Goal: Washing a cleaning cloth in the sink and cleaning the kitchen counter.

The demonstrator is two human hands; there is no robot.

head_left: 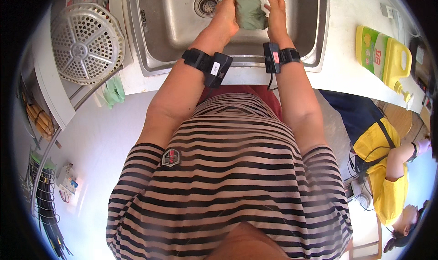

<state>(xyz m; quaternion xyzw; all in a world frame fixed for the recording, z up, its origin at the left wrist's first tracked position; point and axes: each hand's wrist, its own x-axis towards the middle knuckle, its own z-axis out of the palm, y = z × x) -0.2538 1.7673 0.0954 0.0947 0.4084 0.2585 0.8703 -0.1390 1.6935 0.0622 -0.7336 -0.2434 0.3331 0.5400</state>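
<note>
A crumpled grey-green cloth (pixel 251 9) is between my two hands, over the basin of a stainless steel sink (pixel 174 34). My left hand (pixel 224 16) lies along the cloth's left side, thumb pointing away from me; its other fingers are hidden. On the other side, my right hand (pixel 278 18) is close to the cloth's right edge, with a fingertip reaching toward it. Whether either hand grips the fabric is not clear. Left of the cloth, the round drain strainer (pixel 208 5) shows in the basin floor. Both wrists wear black straps with small boxes.
A perforated metal steamer plate (pixel 87 44) leans left of the sink, above a hanging green rubber glove (pixel 114 92). Right on the white counter (pixel 345 31) lies a yellow pump-top detergent jug (pixel 383 56). Another person in a yellow shirt (pixel 386 188) is at the far right.
</note>
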